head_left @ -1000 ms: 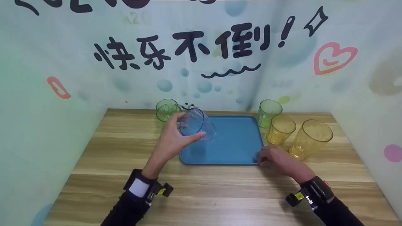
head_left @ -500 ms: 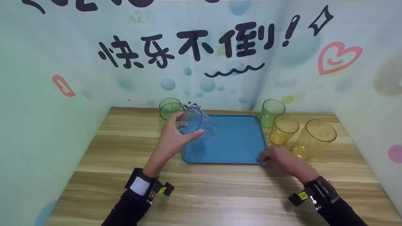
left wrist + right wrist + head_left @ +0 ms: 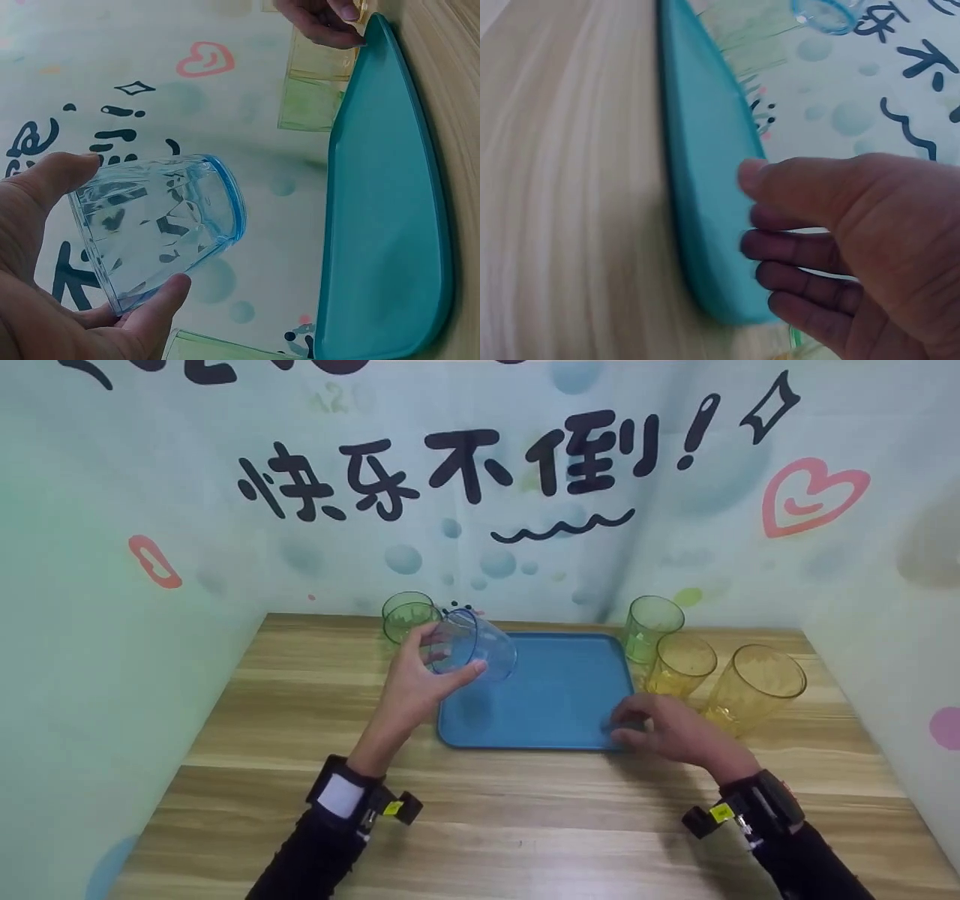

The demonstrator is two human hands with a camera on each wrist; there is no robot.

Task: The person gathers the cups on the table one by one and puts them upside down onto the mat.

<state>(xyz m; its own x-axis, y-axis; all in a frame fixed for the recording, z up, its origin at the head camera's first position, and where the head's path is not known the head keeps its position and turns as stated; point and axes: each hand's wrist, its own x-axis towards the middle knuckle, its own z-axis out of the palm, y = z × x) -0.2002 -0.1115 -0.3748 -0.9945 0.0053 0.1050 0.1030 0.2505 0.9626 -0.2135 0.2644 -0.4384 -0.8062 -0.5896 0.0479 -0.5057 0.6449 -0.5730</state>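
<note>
My left hand [image 3: 412,682] grips a clear blue cup [image 3: 491,652], tilted on its side above the left part of a blue tray [image 3: 547,697]. In the left wrist view, thumb and fingers hold the cup [image 3: 161,225] around its base end, its blue rim end pointing toward the tray. At the tray's front right corner is my right hand [image 3: 667,727], fingers loosely bent. The right wrist view shows this hand [image 3: 885,232] with nothing in it, thumb and fingertips overlapping the tray [image 3: 712,195].
Two green cups [image 3: 409,622] stand at the back left, partly behind the left hand. Right of the tray are a green cup [image 3: 652,634], a yellow cup [image 3: 679,664] and a larger yellow cup [image 3: 757,686]. A printed cloth backdrop [image 3: 480,555] rises behind the wooden table [image 3: 525,817].
My right hand has let go of the tray's front right corner and lifted slightly, moving left over it. The left hand has raised the blue cup slightly and tipped it further.
</note>
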